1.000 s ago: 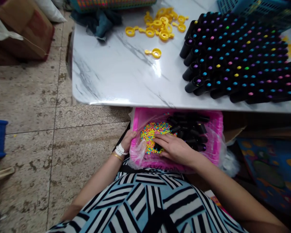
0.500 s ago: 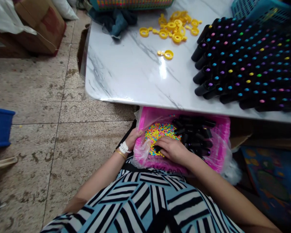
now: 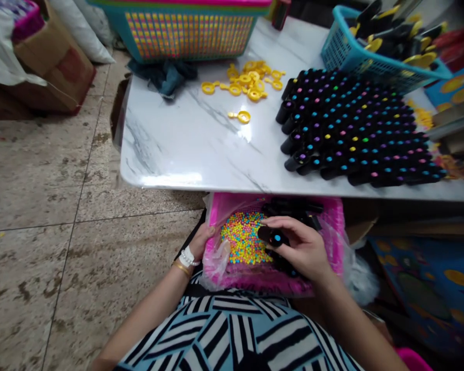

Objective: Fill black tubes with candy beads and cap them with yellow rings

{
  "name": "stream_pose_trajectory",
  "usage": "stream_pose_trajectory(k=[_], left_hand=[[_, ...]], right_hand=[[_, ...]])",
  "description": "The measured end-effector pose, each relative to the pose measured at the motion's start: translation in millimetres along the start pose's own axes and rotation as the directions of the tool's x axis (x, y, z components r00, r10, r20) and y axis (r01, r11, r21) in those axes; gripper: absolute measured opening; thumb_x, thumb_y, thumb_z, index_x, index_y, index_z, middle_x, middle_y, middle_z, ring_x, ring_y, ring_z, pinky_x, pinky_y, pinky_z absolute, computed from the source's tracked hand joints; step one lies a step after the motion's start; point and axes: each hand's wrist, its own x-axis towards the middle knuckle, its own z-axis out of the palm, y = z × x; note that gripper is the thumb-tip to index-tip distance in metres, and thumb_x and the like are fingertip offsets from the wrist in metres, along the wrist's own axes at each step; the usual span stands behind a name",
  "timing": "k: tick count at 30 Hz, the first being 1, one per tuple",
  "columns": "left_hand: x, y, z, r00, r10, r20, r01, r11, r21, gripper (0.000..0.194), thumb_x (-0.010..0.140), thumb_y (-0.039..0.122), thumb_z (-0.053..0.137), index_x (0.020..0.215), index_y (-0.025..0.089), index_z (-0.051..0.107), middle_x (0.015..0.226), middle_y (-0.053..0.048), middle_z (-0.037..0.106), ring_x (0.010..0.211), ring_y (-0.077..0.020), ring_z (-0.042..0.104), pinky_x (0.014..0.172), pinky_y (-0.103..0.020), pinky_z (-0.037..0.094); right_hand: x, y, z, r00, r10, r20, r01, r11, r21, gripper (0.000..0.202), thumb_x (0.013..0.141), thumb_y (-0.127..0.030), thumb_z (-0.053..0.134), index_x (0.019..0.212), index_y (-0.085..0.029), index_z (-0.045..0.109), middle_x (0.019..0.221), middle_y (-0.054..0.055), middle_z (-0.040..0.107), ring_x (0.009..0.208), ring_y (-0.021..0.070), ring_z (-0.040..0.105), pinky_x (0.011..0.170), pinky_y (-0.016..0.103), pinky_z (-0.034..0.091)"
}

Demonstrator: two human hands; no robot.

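Note:
My left hand (image 3: 202, 240) is closed on the left rim of a pink basket (image 3: 336, 219) lined with clear plastic. Over that basket, my right hand (image 3: 307, 251) grips a black tube-shaped piece (image 3: 277, 237) with a blue bead at its end. Another black part shows by the fingertips; whether it is also held, I cannot tell. Small multicoloured beads (image 3: 242, 237) fill the left side of the basket. Loose black tube pieces (image 3: 290, 206) lie at its right side, partly hidden by my right hand.
On the marble-patterned table (image 3: 170, 149), black tubes (image 3: 355, 129) with coloured beads stand in rows. Yellow ring pieces (image 3: 251, 80) and a dark cloth (image 3: 164, 77) lie behind. Blue (image 3: 375, 62) and teal (image 3: 193, 38) baskets stand at the back. Cardboard boxes (image 3: 58, 62) are left.
My right hand has risen out of the beads and moved right, now with a black tube showing its blue bead. My left hand stays on the rim. The view has tilted up.

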Motion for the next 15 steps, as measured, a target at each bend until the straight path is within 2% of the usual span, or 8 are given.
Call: stream_pose_trajectory(k=[2,4,7,10,12,15], left_hand=[[-1,3,0.9,0.999,0.024,-0.028,-0.023,0.999,0.038,0.046,0.07,0.051,0.074,0.104,0.02,0.074,0.096,-0.008,0.076,0.108,-0.0332,0.064,0.099,-0.044,0.048],[-2,5,1.7,0.998,0.044,-0.043,-0.041,0.998,0.056,0.045,0.07,0.05,0.073,0.105,0.02,0.074,0.096,-0.008,0.076,0.107,-0.0328,0.065,0.099,-0.044,0.047],[-3,9,2.7,0.998,0.038,-0.047,-0.035,0.998,0.056,0.044,0.071,0.049,0.073,0.104,0.021,0.075,0.097,-0.009,0.077,0.104,-0.0318,0.066,0.098,-0.044,0.047],[-3,11,4.4,0.999,0.031,-0.031,-0.03,0.999,0.03,0.039,0.073,0.048,0.072,0.1,0.021,0.076,0.101,-0.009,0.077,0.111,-0.0332,0.064,0.1,-0.045,0.047],[-2,11,6.0,0.999,0.045,-0.012,-0.045,0.999,-0.014,0.041,0.073,0.045,0.073,0.105,0.021,0.075,0.109,-0.01,0.075,0.12,-0.0339,0.059,0.105,-0.044,0.044],[1,9,8.1,0.996,0.092,0.005,-0.091,0.991,-0.096,0.055,0.07,0.043,0.076,0.119,0.017,0.07,0.122,-0.012,0.07,0.132,-0.034,0.049,0.114,-0.043,0.035]], right_hand=[[14,-10,-2,0.982,-0.098,-0.158,0.068,0.98,-0.186,0.025,0.08,-0.02,0.071,0.104,-0.025,0.068,0.105,0.006,0.069,0.097,0.0217,0.066,0.087,0.039,0.056],[31,-17,-3,0.942,-0.169,-0.289,0.053,0.928,-0.368,0.025,0.08,-0.022,0.071,0.105,-0.025,0.067,0.099,0.005,0.068,0.085,0.0195,0.064,0.078,0.036,0.056],[55,-18,-4,0.88,-0.276,-0.386,0.006,0.82,-0.572,0.017,0.084,-0.027,0.069,0.101,-0.023,0.067,0.083,0.003,0.066,0.068,0.0158,0.058,0.067,0.032,0.053],[66,-16,-4,0.856,-0.354,-0.378,-0.007,0.722,-0.691,0.007,0.088,-0.028,0.065,0.091,-0.021,0.067,0.074,0.003,0.064,0.062,0.0148,0.057,0.063,0.03,0.051],[65,-15,-3,0.88,-0.367,-0.301,0.055,0.708,-0.704,0.006,0.089,-0.025,0.063,0.089,-0.021,0.067,0.077,0.003,0.068,0.067,0.0151,0.062,0.066,0.029,0.052],[62,-18,-4,0.903,-0.399,-0.157,0.193,0.705,-0.683,0.011,0.09,-0.02,0.061,0.097,-0.021,0.069,0.088,0.004,0.072,0.078,0.0148,0.067,0.073,0.027,0.055]])
